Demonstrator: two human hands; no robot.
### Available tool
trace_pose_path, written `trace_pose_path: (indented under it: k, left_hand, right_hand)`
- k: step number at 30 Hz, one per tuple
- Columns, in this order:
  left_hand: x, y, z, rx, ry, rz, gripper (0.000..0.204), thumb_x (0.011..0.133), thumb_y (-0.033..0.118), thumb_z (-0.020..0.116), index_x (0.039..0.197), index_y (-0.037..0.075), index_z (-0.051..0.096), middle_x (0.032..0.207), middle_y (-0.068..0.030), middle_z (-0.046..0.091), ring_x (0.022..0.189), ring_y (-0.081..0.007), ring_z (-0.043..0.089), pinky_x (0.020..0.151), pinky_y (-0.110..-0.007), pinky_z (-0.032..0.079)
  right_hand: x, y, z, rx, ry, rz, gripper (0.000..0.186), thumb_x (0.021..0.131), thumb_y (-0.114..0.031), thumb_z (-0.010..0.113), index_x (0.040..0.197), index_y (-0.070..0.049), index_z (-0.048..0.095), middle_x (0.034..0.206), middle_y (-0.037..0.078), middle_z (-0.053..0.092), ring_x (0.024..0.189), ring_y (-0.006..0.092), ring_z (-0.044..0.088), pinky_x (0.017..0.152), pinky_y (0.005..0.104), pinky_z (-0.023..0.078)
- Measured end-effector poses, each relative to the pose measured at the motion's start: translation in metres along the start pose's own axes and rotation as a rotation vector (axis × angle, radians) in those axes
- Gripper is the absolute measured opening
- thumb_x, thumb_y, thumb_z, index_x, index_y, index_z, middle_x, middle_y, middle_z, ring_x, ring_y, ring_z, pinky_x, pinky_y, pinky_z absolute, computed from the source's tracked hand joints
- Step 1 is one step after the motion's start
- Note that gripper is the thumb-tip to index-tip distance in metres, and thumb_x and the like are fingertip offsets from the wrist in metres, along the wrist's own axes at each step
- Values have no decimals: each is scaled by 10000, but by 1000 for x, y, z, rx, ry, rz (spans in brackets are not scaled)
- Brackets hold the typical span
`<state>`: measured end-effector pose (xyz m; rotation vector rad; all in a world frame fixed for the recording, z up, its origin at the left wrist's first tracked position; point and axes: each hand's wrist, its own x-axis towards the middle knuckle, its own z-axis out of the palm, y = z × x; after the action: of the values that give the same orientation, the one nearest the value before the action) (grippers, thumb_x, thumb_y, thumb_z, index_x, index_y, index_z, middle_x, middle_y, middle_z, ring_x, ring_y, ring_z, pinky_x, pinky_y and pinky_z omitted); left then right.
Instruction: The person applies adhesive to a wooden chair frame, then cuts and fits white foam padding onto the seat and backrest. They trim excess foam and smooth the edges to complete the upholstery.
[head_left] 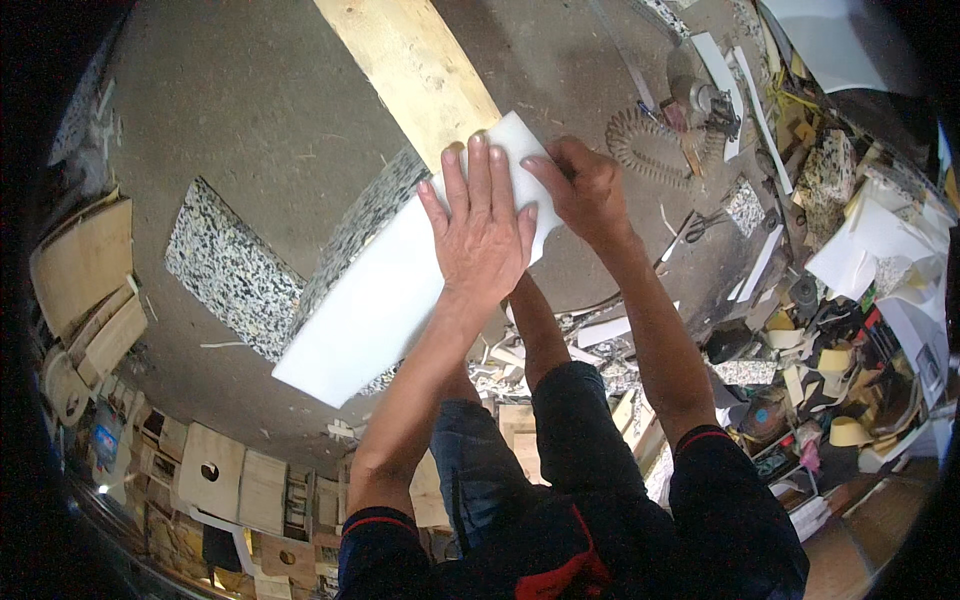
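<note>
Pressing flat, the left hand spreads open on the white foam sheet to pin it over the speckled foam block on the table; the right hand grips the sheet's far corner, holding it aligned

Our two bare forearms and dark short sleeves

We see our left hand and right hand without gloves, rings or a watch, the fingers plain, the forearms uncovered to above the elbow. Each sleeve is black with a thin red band at its hem; the chest shows a red patch, perhaps a trim, and blue trousers, likely denim, lie below.
</note>
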<state>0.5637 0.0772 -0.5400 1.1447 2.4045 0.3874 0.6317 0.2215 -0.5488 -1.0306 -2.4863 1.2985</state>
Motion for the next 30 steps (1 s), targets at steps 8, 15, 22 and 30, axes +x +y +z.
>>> trace_pose_path:
  k: [8, 15, 22, 30]
  left_hand:
    - [5, 0, -4, -76, 20, -70, 796, 964, 421, 479, 1529, -76, 217, 1620, -278, 121, 1506, -467, 58, 1158, -671, 49]
    - [-28, -32, 0, 60, 93, -132, 786, 986, 411, 424, 1539, -79, 156, 1612, -318, 72, 1492, -512, 14, 1149, -681, 10]
    - [-35, -40, 0, 84, 59, -197, 784, 992, 429, 398, 1557, -44, 131, 1619, -308, 41, 1494, -504, -16, 1149, -676, -25]
    - [-114, -110, -1, 134, 108, -423, 767, 1029, 463, 301, 1569, -28, 66, 1631, -273, -63, 1500, -452, -116, 1180, -594, -83]
  right_hand:
    - [-14, 1, -25, 25, -184, -3, 301, 873, -250, 762, 810, -6, 597, 646, 173, 607, 539, 286, 591, 516, 394, 457]
    - [-20, 17, -21, -25, -134, 17, 244, 861, -222, 758, 919, -20, 634, 784, 168, 651, 701, 318, 653, 636, 408, 517]
    - [-36, -58, 17, -402, -158, -385, 636, 875, -365, 697, 1349, 24, 529, 1468, 213, 464, 1415, 403, 360, 1160, 581, 230]
    - [-11, -48, 47, -764, -420, -409, 957, 932, -722, 365, 1563, -23, 195, 1642, 196, 137, 1525, 343, 105, 1188, 609, 129]
